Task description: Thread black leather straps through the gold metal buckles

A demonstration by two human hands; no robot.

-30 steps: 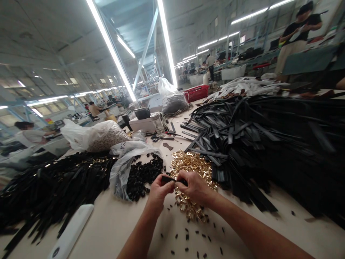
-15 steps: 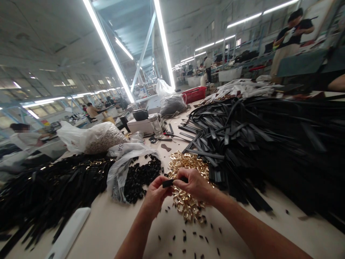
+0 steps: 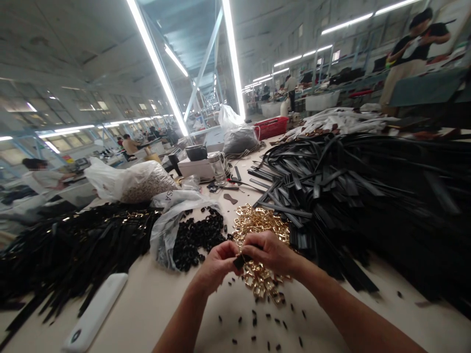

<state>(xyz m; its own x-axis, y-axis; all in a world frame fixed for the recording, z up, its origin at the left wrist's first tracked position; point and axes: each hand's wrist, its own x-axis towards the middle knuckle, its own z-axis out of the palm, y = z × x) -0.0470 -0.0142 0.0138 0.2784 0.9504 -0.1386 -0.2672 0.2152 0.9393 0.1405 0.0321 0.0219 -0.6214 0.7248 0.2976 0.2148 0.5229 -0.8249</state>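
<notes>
Both of my hands meet over the near side of a pile of gold-coloured metal buckles (image 3: 260, 220). A short black strap piece (image 3: 239, 262) sticks out between them, its end tilted down to the left. My right hand (image 3: 270, 251) is closed round the strap, with the thumb on top. From the other side my left hand (image 3: 217, 264) pinches close to the strap's end. A small gold glint shows at the fingertips, too small to make out. Left of my hands lies a heap of black loops (image 3: 200, 235), partly inside a clear plastic bag (image 3: 164, 240).
Small black bits (image 3: 254, 321) are scattered on the pale table (image 3: 147, 314). A large heap of black straps (image 3: 331, 181) covers the right; more straps (image 3: 84, 245) lie left. A white oblong device (image 3: 97, 311), a glass jar (image 3: 218, 169) and a red basket (image 3: 271, 127) stand around.
My hands have shifted slightly right in view and drawn closer together. The strap's end now points down instead of lying nearly level. The whole view has turned a little.
</notes>
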